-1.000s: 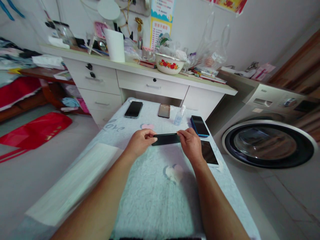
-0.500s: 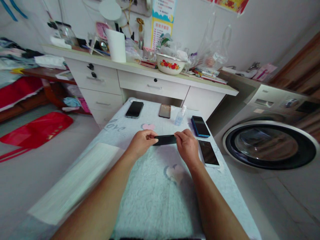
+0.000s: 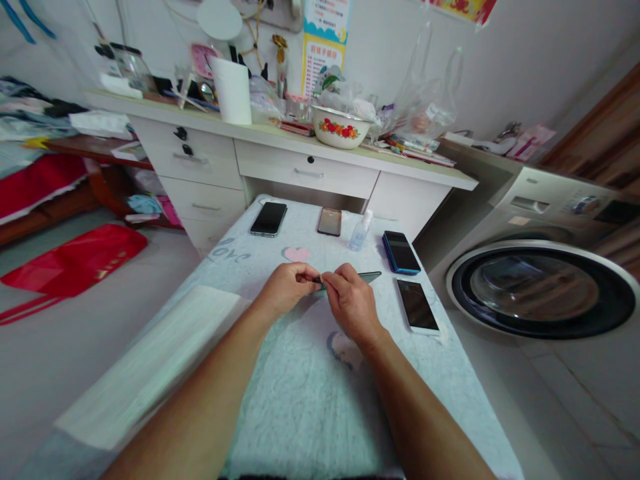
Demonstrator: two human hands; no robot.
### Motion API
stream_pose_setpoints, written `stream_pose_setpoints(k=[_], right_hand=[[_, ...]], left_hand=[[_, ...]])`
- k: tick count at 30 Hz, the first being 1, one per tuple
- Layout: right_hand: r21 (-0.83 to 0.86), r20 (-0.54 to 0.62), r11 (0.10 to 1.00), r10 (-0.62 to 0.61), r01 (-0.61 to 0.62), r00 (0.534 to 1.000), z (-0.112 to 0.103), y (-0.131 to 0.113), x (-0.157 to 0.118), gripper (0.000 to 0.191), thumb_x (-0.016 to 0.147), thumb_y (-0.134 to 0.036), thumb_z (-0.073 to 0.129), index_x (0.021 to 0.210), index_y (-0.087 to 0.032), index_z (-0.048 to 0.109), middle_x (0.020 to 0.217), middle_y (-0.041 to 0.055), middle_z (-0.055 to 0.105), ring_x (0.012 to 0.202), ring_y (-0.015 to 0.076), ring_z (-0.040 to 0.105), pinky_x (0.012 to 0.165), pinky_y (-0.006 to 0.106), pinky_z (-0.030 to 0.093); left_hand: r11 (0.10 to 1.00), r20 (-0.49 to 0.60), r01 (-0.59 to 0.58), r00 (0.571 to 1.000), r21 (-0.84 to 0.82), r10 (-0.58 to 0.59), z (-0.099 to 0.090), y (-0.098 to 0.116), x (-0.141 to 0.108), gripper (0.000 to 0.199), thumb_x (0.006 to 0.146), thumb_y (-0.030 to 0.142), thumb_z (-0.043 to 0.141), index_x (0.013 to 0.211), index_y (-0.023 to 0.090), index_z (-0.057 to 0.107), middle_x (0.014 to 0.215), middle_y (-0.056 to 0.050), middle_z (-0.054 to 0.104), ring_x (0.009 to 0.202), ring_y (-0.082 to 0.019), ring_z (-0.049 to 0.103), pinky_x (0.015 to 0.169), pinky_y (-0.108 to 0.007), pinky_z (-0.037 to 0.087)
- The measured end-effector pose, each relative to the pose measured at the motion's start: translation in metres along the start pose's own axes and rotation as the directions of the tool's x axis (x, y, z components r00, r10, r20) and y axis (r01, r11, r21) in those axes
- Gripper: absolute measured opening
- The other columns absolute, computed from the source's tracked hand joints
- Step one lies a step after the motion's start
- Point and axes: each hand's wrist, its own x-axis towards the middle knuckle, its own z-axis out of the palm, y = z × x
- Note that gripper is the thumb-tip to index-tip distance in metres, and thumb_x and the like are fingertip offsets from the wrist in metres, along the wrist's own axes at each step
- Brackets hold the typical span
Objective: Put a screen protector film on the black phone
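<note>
The dark phone (image 3: 371, 276) is near the centre of the frame, seen at a low, edge-on angle and partly hidden by the right hand (image 3: 345, 293). The left hand (image 3: 293, 287) has its grip closed in a pinch on the phone's left end. The right hand's grip is nearly closed too, its fingertips bunched right beside the left fingertips; whether they pinch the phone cannot be told.

Around them spreads the cloth-covered table (image 3: 300, 400). Beyond the hands, a black-screened phone (image 3: 269, 219) lies left of centre, a phone case (image 3: 329, 221) lies to its right, and a clear spray bottle (image 3: 359, 233) stands just beside the case. To the right of the hands, a blue-edged phone (image 3: 401, 253) lies above a white phone (image 3: 418, 306).

A pale strip (image 3: 155, 367) lies at the lower left. Farther out, a flowered bowl (image 3: 341, 128) sits on the drawer unit (image 3: 307, 163) at upper centre, and a washing machine (image 3: 530, 200) fills the right side.
</note>
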Motion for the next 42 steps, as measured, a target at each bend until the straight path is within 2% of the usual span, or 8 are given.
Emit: stream_pose_setpoints(k=[16, 20, 30, 42], right_hand=[[-0.051, 0.032, 0.996, -0.068, 0.07, 0.997, 0.003, -0.008, 0.002, 0.025, 0.095, -0.026, 0.041, 0.102, -0.025, 0.065, 0.087, 0.0032, 0.056, 0.072, 0.013, 0.051, 0.061, 0.022, 0.035], [-0.036, 0.02, 0.999, -0.022, 0.023, 1.0, 0.0, 0.001, 0.001, 0.025, 0.095, -0.026, 0.042, 0.1, -0.026, 0.067, 0.088, 0.0028, 0.056, 0.074, 0.0123, 0.053, 0.063, 0.021, 0.036], [-0.029, -0.052, 0.996, 0.088, -0.09, 0.995, -0.009, 0.029, 0.002, 0.025, 0.094, -0.029, 0.045, 0.099, -0.025, 0.069, 0.087, 0.0029, 0.057, 0.075, 0.0128, 0.055, 0.067, 0.023, 0.04], [-0.05, -0.127, 0.983, 0.171, -0.178, 0.977, -0.019, 0.063, 0.003, 0.025, 0.092, -0.029, 0.047, 0.098, -0.021, 0.07, 0.083, 0.0033, 0.056, 0.076, 0.0141, 0.055, 0.069, 0.024, 0.04]], left_hand=[[0.996, 0.021, -0.039, 0.999, 0.08, 0.037, -0.003, -0.004, 0.002, 0.014, 0.061, 0.023, 0.069, 0.072, 0.014, 0.069, 0.063, 0.002, 0.062, 0.058, -0.01, 0.051, 0.057, -0.023, 0.038], [0.999, 0.017, -0.012, 1.0, 0.034, 0.011, -0.001, 0.0, 0.0, 0.018, 0.059, 0.025, 0.071, 0.074, 0.015, 0.068, 0.064, 0.001, 0.063, 0.059, -0.01, 0.052, 0.057, -0.023, 0.039], [0.994, -0.049, -0.021, 0.998, 0.103, 0.026, -0.005, 0.008, -0.002, 0.016, 0.061, 0.025, 0.067, 0.075, 0.016, 0.067, 0.062, 0.004, 0.059, 0.058, -0.01, 0.05, 0.057, -0.023, 0.038], [0.99, -0.051, -0.055, 0.997, 0.132, 0.062, -0.011, -0.001, 0.002, 0.016, 0.063, 0.027, 0.067, 0.075, 0.015, 0.065, 0.06, 0.004, 0.056, 0.057, -0.01, 0.049, 0.056, -0.022, 0.037]])
